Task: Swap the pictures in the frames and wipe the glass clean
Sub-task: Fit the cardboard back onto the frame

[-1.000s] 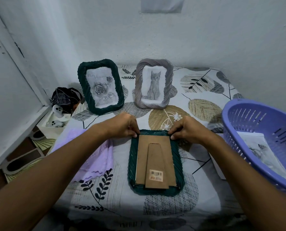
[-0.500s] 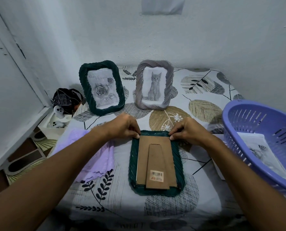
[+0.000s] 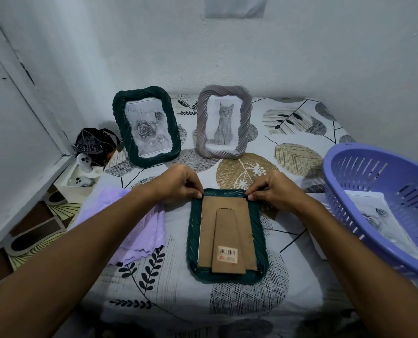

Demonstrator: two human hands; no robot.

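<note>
- Head view: the face-down green frame (image 3: 227, 236) lies at the table's six o'clock, cardboard backing (image 3: 225, 230) up.
- Our left hand (image 3: 178, 182) pinches the tab at the backing's eleven o'clock corner; our right hand (image 3: 272, 189) pinches the one at one o'clock.
- We judge it best to turn both tabs evenly, keeping the frame flat.
- The purple cloth (image 3: 134, 225) lies at nine o'clock, for the glass.

3 picture frames: 2 dark green, 1 standing (image 3: 146, 126) and 1 lying face down (image 3: 227, 236), plus 1 grey standing (image 3: 224, 121). 1 purple cloth (image 3: 139, 228). 1 purple basket (image 3: 383, 203) holding 1 loose print (image 3: 383, 220). 2 hands: left (image 3: 178, 182), right (image 3: 272, 189).
</note>
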